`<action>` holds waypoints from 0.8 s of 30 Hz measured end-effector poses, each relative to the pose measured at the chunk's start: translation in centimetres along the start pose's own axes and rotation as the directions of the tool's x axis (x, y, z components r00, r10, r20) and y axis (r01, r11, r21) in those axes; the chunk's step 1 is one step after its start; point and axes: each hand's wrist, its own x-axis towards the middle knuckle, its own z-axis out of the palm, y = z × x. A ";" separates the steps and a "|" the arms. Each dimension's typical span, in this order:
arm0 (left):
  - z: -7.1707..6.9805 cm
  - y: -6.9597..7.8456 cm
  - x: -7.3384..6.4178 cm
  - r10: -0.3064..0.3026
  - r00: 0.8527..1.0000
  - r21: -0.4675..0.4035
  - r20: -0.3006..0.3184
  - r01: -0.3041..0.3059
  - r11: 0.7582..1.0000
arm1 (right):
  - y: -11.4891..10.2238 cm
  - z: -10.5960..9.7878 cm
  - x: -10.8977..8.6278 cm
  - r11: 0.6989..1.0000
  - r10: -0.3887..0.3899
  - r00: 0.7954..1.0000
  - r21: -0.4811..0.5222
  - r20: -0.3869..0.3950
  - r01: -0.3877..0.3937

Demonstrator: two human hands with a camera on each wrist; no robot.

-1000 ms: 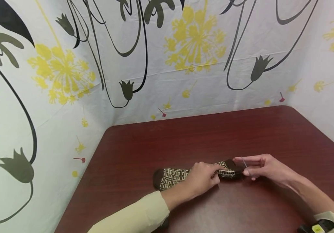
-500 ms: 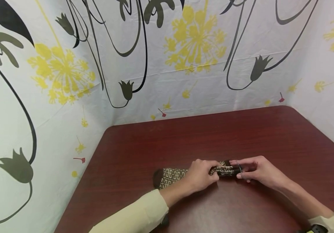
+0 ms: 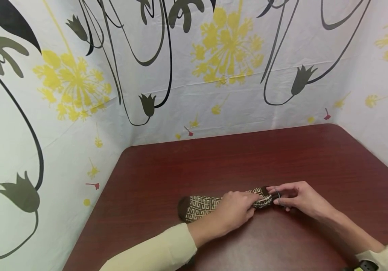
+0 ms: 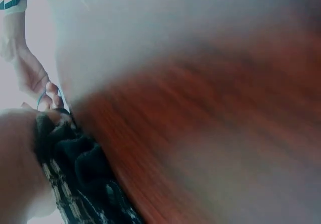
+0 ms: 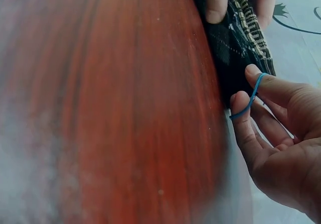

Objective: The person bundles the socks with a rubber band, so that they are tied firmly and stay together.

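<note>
A dark brown sock (image 3: 202, 207) with a cream Greek-key pattern lies across the table, its toe end to the left. My left hand (image 3: 232, 209) holds it near the middle, where the fabric is bunched in folds; the hand covers part of it. At the sock's right end is my right hand (image 3: 298, 197), with a thin blue elastic band (image 5: 256, 86) stretched between thumb and finger. In the right wrist view those fingertips are at the dark end of the sock (image 5: 225, 48). The left wrist view shows the folded layers (image 4: 83, 169) beside the left hand.
The reddish-brown table (image 3: 214, 162) has rounded far corners. White cloth (image 3: 180, 75) printed with flowers hangs along its back and sides. Pale sleeves (image 3: 156, 248) cover both forearms, and a dark wrist device (image 3: 366, 265) shows at the right cuff.
My right hand has moved left onto the sock's end with the band. The left hand's fingers shifted on the bunched fabric, first curling over it, then flattening somewhat.
</note>
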 end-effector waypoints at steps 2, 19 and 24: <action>0.1 0.1 0.1 -0.009 1.000 0.012 -0.027 0.010 1.000 | -0.1 -0.1 -0.1 1.000 0.008 1.000 0.018 0.005 -0.008; 0.4 -1.5 0.1 -0.409 0.912 -0.570 -0.045 0.312 0.760 | -0.8 0.9 0.2 0.929 0.189 0.979 0.336 -0.071 -0.155; 0.4 -1.9 -0.1 -0.450 0.893 -0.693 -0.021 0.311 0.650 | -1.1 1.9 0.6 0.888 0.230 0.970 0.423 -0.075 -0.178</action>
